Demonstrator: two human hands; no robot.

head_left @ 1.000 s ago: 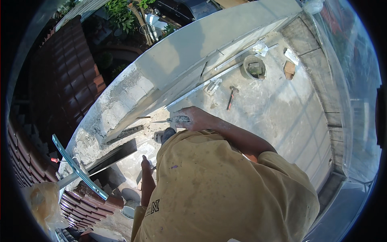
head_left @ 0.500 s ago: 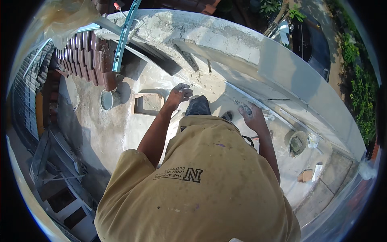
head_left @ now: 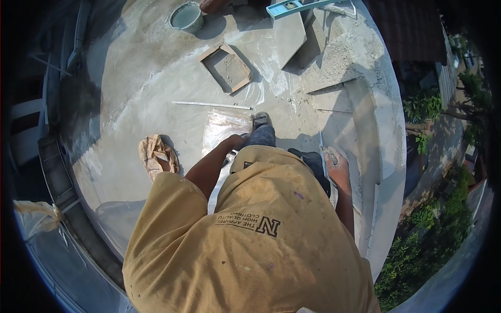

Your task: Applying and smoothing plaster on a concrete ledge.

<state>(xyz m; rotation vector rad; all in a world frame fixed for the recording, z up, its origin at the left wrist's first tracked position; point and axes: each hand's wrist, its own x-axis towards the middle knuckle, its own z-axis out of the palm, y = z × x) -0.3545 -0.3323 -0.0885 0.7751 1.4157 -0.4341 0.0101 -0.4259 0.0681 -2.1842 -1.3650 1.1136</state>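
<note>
My right hand point(head_left: 338, 166), dusted pale, grips a mortar-caked trowel point(head_left: 327, 151) beside my dark-trousered leg, its thin blade pointing forward. My left hand point(head_left: 236, 142) is by my other leg, at the edge of crumpled plastic sheeting point(head_left: 222, 122); its fingers are mostly hidden. A crumpled brown paper bag point(head_left: 155, 154) lies to its left on the concrete floor point(head_left: 117, 115). A long pale strip point(head_left: 209, 104) lies just in front of my feet.
Ahead are a wooden mixing frame point(head_left: 240, 70), a bucket of grey liquid point(head_left: 185, 21), leaning boards point(head_left: 287, 36) and a light-blue level point(head_left: 292, 7). A concrete parapet point(head_left: 389, 172) bounds the right, with foliage and roofs beyond; a gutter-like channel runs along the left.
The view has swung round, bringing the frame and bucket ahead and the parapet to my right. My left hand, earlier spread, has lowered beside my leg. The trowel stays in my right hand.
</note>
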